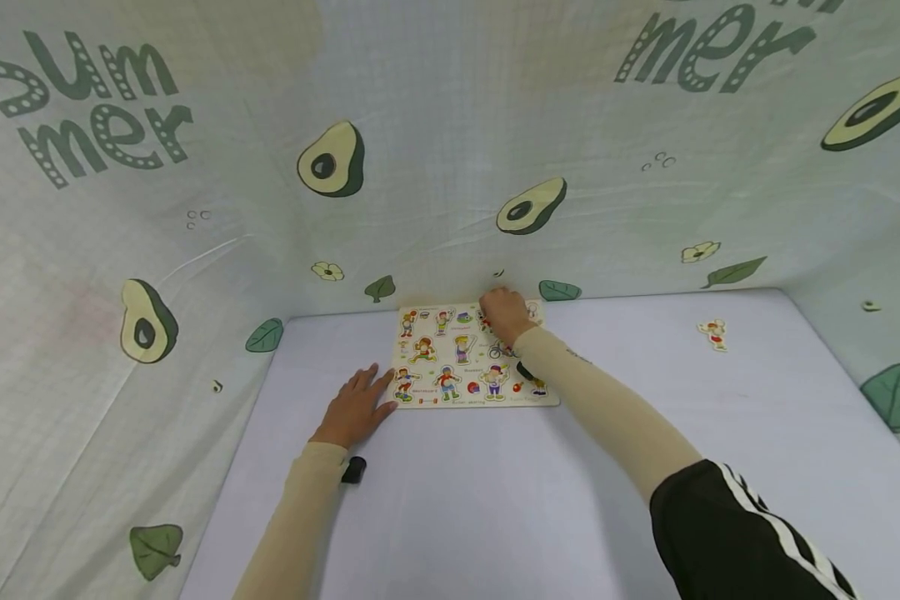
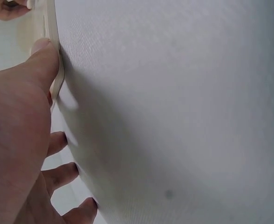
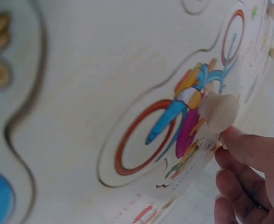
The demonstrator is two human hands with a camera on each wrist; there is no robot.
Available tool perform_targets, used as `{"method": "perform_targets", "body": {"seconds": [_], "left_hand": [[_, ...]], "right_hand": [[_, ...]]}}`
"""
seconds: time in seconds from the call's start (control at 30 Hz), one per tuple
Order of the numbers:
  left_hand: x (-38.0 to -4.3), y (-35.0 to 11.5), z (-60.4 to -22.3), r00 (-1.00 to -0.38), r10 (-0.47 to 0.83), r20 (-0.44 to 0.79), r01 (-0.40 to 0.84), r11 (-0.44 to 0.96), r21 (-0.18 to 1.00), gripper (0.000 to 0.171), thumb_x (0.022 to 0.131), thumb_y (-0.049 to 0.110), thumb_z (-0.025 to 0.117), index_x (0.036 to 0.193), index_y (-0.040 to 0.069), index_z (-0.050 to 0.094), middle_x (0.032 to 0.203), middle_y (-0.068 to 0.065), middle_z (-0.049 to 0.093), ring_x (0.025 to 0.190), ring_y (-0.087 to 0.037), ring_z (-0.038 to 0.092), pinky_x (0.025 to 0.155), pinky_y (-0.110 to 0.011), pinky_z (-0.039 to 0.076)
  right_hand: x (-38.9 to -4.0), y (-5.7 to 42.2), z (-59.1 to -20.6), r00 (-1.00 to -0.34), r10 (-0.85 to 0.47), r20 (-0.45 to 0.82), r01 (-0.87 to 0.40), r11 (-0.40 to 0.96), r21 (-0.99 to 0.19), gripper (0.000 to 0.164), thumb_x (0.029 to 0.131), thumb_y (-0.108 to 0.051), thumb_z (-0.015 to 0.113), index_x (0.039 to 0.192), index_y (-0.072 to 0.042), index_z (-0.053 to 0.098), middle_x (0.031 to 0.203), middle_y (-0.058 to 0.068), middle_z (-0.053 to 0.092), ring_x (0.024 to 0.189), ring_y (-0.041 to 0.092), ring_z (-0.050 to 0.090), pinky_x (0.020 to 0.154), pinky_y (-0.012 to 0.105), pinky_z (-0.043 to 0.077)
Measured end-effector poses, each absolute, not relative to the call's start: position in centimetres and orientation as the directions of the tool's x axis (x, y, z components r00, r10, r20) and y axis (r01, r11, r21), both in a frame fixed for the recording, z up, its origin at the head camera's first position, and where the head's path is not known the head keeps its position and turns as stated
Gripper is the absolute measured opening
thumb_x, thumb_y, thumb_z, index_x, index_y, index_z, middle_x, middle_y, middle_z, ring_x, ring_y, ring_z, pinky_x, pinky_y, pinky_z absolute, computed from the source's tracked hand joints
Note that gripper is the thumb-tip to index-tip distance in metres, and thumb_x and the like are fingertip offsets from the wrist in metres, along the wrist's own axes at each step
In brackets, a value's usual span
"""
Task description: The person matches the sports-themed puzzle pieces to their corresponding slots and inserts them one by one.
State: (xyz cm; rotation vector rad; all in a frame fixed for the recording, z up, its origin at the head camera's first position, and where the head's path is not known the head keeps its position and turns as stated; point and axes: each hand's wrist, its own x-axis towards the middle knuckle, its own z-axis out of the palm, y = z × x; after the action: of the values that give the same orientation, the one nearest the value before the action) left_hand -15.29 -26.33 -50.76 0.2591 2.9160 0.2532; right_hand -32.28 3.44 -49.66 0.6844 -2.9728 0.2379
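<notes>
A wooden puzzle board [image 1: 438, 404] with colourful sports figures lies at the far side of the table. My left hand [image 1: 356, 410] has its fingers spread at the board's lower left corner; in the left wrist view the thumb [image 2: 44, 58] touches the board's edge. Over the upper right part of the board is my right hand [image 1: 506, 312]. In the right wrist view its thumb and forefinger pinch a small puzzle piece [image 3: 186, 161] with a green and orange print, beyond the bicycle piece [image 3: 186, 109] and its round knob [image 3: 222, 113]. The fingers partly hide the pinched piece.
A loose puzzle piece [image 1: 714, 334] of a figure in red and white lies on the table to the right. Behind the white table [image 1: 465, 500] hangs a cloth [image 1: 420, 208] printed with avocados and leaves.
</notes>
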Motion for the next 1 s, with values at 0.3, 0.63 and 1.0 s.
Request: {"method": "perform_targets", "body": {"seconds": [0.3, 0.63, 1.0], "left_hand": [[-15.1, -26.1, -50.7, -0.962, 0.183, -0.203, 0.142, 0.969, 0.200, 0.067, 0.107, 0.038, 0.064, 0.165, 0.015, 0.039, 0.171, -0.023, 0.030, 0.156, -0.050, 0.027, 0.116, -0.071, 0.035], [-15.1, -26.3, -50.6, -0.960, 0.182, -0.212, 0.139, 0.970, 0.202, 0.067, 0.108, 0.039, 0.062, 0.165, 0.015, 0.038, 0.172, -0.023, 0.027, 0.157, -0.050, 0.025, 0.116, -0.072, 0.034], [-15.2, -26.5, -51.1, -0.961, 0.188, -0.202, 0.148, 0.969, 0.198, 0.066, 0.108, 0.038, 0.063, 0.165, 0.013, 0.039, 0.171, -0.024, 0.028, 0.156, -0.051, 0.026, 0.117, -0.072, 0.032]], "right_hand": [[-30.9, 5.0, -48.7, -0.894, -0.423, 0.145, -0.443, 0.884, -0.152, 0.007, 0.099, -0.005, 0.073, 0.097, -0.003, 0.079, 0.098, 0.015, 0.076, 0.092, 0.033, 0.072, 0.079, 0.048, 0.061], [-28.8, 8.9, -46.4, -0.908, -0.388, 0.160, -0.412, 0.897, -0.162, 0.019, 0.094, -0.010, 0.082, 0.111, -0.002, 0.079, 0.107, 0.015, 0.076, 0.101, 0.034, 0.072, 0.089, 0.046, 0.060], [-26.1, 15.3, -46.3, -0.926, -0.319, 0.204, -0.352, 0.923, -0.154, 0.018, 0.091, -0.010, 0.084, 0.108, -0.004, 0.081, 0.111, 0.015, 0.077, 0.106, 0.036, 0.072, 0.090, 0.050, 0.056]]}}
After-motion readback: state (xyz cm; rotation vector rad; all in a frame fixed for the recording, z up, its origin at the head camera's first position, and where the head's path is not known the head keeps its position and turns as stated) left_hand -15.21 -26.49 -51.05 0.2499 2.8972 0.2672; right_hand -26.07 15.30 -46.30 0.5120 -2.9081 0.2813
